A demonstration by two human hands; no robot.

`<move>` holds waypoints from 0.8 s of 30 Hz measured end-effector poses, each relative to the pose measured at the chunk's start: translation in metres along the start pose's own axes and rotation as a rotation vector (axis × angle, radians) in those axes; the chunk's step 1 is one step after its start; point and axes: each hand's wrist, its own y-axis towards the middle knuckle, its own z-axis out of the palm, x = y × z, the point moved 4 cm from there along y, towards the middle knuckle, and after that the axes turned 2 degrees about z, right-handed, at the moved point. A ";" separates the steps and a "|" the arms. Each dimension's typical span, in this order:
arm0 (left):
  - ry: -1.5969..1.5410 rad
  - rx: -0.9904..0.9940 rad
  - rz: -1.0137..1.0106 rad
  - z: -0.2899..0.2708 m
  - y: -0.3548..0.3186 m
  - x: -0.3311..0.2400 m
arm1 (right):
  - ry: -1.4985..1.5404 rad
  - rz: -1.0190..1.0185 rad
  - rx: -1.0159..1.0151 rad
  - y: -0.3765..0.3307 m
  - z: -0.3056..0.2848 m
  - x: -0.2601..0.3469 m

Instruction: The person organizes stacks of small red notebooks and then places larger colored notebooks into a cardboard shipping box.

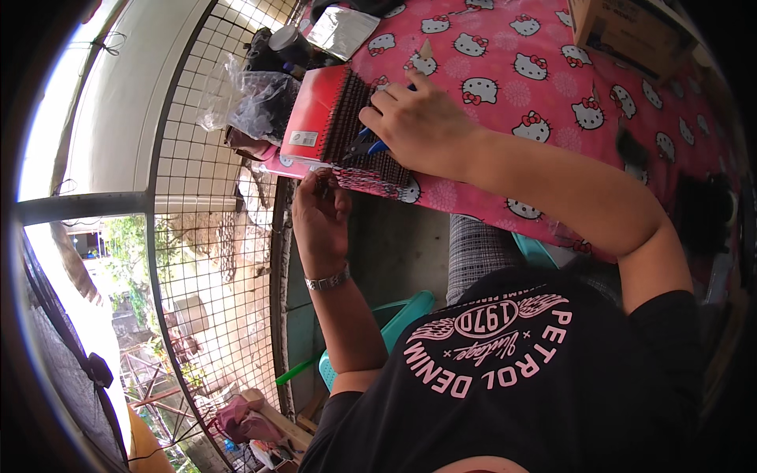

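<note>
Black shirt fabric (pixel 505 410) lies nearest my camera; right hand (pixel 415 122) curls round blue-handled pliers (pixel 378 147) over red, coil-bound notebooks (pixel 317 102); left hand (pixel 322 217) half-curled, contents I can't tell.

Over at the far right of the pink-covered counter (pixel 564 83) sits a cardboard box (pixel 631 39), and toward the left I see a clear plastic bag (pixel 260 98) near a silver packet (pixel 343 31). Wire mesh (pixel 213 173) runs along the left side, and a teal chair (pixel 406 315) shows lower down.

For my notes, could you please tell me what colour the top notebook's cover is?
The cover is red, showing best in the head view.
</note>
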 end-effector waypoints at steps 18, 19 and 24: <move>0.184 0.067 -0.007 -0.002 0.002 0.010 | 0.019 -0.052 -0.069 -0.007 0.008 0.003; 0.221 0.074 -0.001 -0.004 0.004 0.011 | 0.021 -0.053 0.017 -0.004 0.009 0.007; 0.211 0.017 -0.006 -0.005 0.003 0.011 | 0.082 0.065 0.330 0.002 0.014 0.008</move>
